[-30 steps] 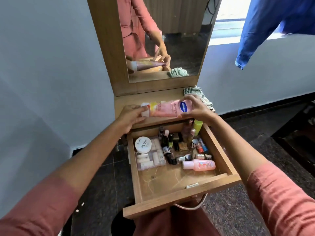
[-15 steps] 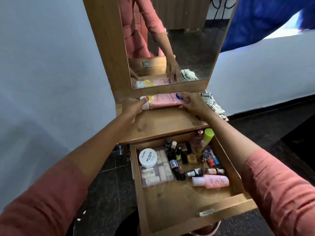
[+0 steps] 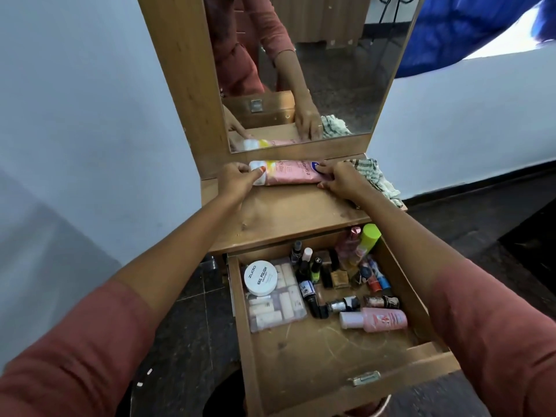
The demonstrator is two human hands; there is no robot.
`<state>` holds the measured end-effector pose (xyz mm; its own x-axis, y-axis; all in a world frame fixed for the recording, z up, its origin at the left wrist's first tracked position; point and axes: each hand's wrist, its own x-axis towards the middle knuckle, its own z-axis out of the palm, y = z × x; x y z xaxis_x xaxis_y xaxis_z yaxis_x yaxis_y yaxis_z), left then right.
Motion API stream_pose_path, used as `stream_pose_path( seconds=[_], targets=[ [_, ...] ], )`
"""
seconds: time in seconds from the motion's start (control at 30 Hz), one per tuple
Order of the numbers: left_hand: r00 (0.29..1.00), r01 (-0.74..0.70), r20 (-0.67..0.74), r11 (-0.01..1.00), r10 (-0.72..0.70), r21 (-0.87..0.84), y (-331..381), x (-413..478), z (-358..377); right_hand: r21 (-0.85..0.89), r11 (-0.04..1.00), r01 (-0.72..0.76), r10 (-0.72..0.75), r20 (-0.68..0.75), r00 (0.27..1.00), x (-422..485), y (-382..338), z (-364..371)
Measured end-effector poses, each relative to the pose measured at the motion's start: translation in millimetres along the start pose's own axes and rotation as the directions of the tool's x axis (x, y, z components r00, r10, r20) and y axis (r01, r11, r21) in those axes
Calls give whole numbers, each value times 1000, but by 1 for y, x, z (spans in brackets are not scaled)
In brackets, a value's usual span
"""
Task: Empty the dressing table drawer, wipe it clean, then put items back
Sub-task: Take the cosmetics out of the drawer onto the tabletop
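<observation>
Crumpled green-striped cloth [image 3: 379, 179] on wooden tabletop [image 3: 285, 219], just right of right hand [image 3: 340, 182]. Open wooden drawer [image 3: 401, 368] below holds white round tub [image 3: 260, 277], pink plastic bottle [image 3: 379, 319] and small vials. Pink squeeze tube with white cap [image 3: 293, 173] lies sideways at tabletop's back, against mirror frame. Left hand [image 3: 237, 179] fingers curl round cap end, right fingers grip crimped end. A second ago tube was held near front edge.

Wooden dressing table top [image 3: 288, 215], pink tube [image 3: 288, 173] lying along its back edge, striped cloth [image 3: 380, 182] at right.

A blue garment [image 3: 469, 31] hangs above the dark floor [image 3: 481, 230].
</observation>
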<state>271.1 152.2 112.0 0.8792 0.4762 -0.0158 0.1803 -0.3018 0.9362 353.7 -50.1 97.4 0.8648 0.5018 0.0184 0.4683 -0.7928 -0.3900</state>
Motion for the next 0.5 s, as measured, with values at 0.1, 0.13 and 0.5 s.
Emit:
stream_pose_path(
  seconds=[0.1,0.13,0.5],
  targets=[
    [1000,6,-15,1000,-6,-6,2,-1,0,4,1000,-13,13,-5,1000,-1,-1,-1],
    [1000,7,-25,1000,-8,-6,3,-2,0,13,1000,-12,12,-23,1000,-1,-2,-2],
    [991,-82,-108,996,84,22,11,-31,-10,70,997,-18,32,-208,978,-28,-3,-7]
  ],
)
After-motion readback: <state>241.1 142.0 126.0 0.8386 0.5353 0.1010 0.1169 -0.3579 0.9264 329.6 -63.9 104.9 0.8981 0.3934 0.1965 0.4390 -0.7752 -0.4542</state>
